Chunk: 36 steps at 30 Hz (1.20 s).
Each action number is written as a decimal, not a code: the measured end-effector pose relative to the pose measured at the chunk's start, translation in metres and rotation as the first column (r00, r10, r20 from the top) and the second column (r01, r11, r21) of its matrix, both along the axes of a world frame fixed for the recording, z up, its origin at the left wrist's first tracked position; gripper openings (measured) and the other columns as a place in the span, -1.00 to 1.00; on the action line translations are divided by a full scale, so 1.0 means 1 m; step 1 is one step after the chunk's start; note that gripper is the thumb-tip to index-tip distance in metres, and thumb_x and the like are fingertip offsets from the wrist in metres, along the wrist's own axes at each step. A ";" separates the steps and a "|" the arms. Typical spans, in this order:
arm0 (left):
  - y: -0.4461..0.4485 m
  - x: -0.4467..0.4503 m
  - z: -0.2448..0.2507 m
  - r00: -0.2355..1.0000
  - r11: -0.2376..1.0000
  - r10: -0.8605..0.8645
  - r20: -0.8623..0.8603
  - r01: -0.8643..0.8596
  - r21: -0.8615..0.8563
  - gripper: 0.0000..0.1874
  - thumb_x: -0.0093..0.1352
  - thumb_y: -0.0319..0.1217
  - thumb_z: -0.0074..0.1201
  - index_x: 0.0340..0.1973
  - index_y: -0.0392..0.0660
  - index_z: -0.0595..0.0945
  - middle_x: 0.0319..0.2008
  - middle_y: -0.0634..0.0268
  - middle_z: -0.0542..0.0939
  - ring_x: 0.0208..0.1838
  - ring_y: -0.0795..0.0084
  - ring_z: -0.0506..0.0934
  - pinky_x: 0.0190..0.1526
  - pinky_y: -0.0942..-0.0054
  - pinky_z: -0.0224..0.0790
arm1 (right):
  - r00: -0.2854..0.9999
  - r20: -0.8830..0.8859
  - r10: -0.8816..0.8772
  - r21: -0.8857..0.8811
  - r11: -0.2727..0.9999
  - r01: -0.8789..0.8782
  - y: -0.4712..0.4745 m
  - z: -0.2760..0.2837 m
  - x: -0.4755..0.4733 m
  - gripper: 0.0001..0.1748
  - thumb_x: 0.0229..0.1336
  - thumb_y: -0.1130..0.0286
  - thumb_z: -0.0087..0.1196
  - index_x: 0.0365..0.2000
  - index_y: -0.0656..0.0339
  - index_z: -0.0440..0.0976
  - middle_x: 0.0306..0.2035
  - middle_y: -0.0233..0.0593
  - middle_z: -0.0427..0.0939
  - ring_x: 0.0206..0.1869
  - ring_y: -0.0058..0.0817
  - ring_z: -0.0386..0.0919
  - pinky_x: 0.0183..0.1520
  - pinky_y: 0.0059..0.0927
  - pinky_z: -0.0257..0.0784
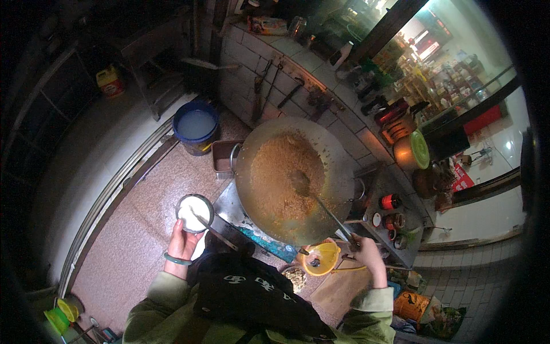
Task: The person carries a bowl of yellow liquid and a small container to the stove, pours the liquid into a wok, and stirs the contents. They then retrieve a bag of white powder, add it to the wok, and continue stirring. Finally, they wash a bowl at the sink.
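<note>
My left hand (182, 247), with a green bangle at the wrist, holds a dark-rimmed bowl (184, 227) from below. Inside the bowl is a bright white substance (202, 206); whether powder or liquid, I cannot tell. A long-handled utensil (221, 238) leans in it. The handle of a metal ladle or wok spatula (328, 210) is gripped in my right hand (368, 253). Its head rests in a brown, crumbly mass of food (283, 167), partly hidden there. That food fills the middle of a large two-handled wok (266, 228) before me.
Behind the wok's left side stand a blue bucket (182, 144) of cloudy liquid and a rectangular metal container (222, 157). A yellow basin (328, 262) sits low near my right hand. Red-labelled jars (390, 201) stand on the right-hand counter. Tools (292, 92) hang along the tiled wall.
</note>
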State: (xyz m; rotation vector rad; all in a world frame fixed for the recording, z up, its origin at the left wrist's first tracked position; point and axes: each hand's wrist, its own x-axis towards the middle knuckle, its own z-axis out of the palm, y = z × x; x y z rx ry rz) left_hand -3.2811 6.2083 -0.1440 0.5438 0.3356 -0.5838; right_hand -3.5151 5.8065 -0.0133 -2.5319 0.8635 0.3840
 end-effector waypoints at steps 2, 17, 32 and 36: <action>0.000 -0.001 -0.002 1.000 1.000 0.013 0.001 -0.013 -0.006 -0.47 0.21 -0.19 -0.01 0.04 -0.11 0.27 0.00 0.18 0.35 0.03 0.22 0.36 -0.01 0.18 0.27 | 0.994 -0.036 -0.099 0.036 0.994 0.101 -0.017 0.014 -0.013 -0.56 -0.21 0.53 0.06 -0.18 0.33 0.38 -0.38 0.10 0.48 -0.27 -0.30 0.47 -0.23 -0.39 0.35; 0.006 -0.004 -0.002 0.999 0.997 0.023 0.045 -0.026 0.067 -0.49 0.19 -0.14 0.01 0.00 -0.05 0.31 -0.05 0.23 0.39 -0.02 0.27 0.39 -0.09 0.21 0.33 | 0.958 0.138 0.251 -0.168 0.959 -0.227 -0.028 -0.095 0.090 -0.50 -0.20 0.48 0.04 -0.11 0.28 0.34 -0.50 0.10 0.48 -0.44 -0.12 0.49 -0.37 -0.34 0.38; 0.009 0.002 0.000 0.998 0.998 0.057 0.015 -0.057 0.022 -0.50 0.21 -0.16 -0.01 0.01 -0.06 0.30 -0.01 0.22 0.36 0.02 0.26 0.35 -0.03 0.20 0.27 | 0.949 0.023 -0.314 0.085 0.946 0.311 -0.096 -0.067 0.077 -0.62 -0.20 0.49 0.02 -0.24 0.39 0.39 -0.42 0.06 0.51 -0.25 -0.16 0.48 -0.21 -0.33 0.34; 0.010 0.005 0.000 0.998 0.998 0.055 0.020 -0.055 0.039 -0.49 0.21 -0.16 -0.01 0.01 -0.07 0.30 -0.01 0.23 0.36 0.02 0.27 0.35 -0.03 0.21 0.27 | 0.920 0.055 0.389 -0.358 0.867 -0.346 -0.050 -0.085 0.146 -0.43 -0.23 0.51 0.00 -0.05 0.28 0.26 -0.54 0.04 0.50 -0.54 -0.26 0.48 -0.54 -0.36 0.35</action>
